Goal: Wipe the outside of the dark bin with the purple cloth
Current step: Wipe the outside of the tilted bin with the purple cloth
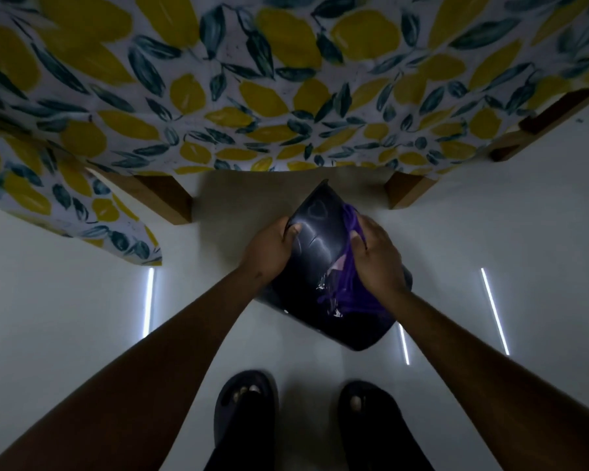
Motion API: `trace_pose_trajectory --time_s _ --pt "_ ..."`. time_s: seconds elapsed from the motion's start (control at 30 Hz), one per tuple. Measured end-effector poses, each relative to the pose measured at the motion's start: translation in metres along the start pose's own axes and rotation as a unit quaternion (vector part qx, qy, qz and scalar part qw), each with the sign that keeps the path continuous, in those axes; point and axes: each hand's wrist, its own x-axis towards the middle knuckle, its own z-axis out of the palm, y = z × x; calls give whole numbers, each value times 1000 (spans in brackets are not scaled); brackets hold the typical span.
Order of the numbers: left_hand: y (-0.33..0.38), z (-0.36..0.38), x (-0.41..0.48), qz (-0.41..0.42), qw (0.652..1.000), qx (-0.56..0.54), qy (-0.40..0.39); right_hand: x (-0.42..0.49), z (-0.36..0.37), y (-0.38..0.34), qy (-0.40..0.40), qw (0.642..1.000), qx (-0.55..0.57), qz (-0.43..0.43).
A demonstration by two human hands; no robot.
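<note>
Across the top, from far left: a lemon-print tablecloth [218, 96], draped over wooden legs [164, 195]. Below it, pale glossy floor [65, 300]. Left of centre, the left hand [269, 248], gripping the dark bin [317, 239] at its rim, thumb on the outer wall, fingers curled behind the edge. Bin held tilted between the two hands, rim toward the table, seemingly clear of the floor in this dim light. On its right side, the purple cloth [351, 290], bunched against the outer wall, whitish flecks just beside it. Over the cloth, the right hand [378, 256], fingers clenched on it and pressing it to the bin. At the bottom, two dark sandals [245, 402].
</note>
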Motion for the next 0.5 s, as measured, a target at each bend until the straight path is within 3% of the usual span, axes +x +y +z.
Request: trace_pose_trajectory --time_s 0.07,0.13,0.2,0.3,0.43,0.5 --pt "0 0 1 -9 1000 6 4 -23 1 3 11 998 -61 -12" --pt "-3 1 2 -12 1000 14 13 -62 14 -3 0 977 -187 -101" --pt "-6 1 2 -12 1000 16 15 -72 22 -10 -18 960 -224 -164" --pt "-4 0 2 -2 1000 16 12 -33 17 -19 -10 972 -182 -148" --pt "0 1 -4 5 999 25 20 10 3 -6 -13 1000 -9 -6" --pt "3 0 -5 -1 999 33 19 -6 -1 2 5 1000 11 9"
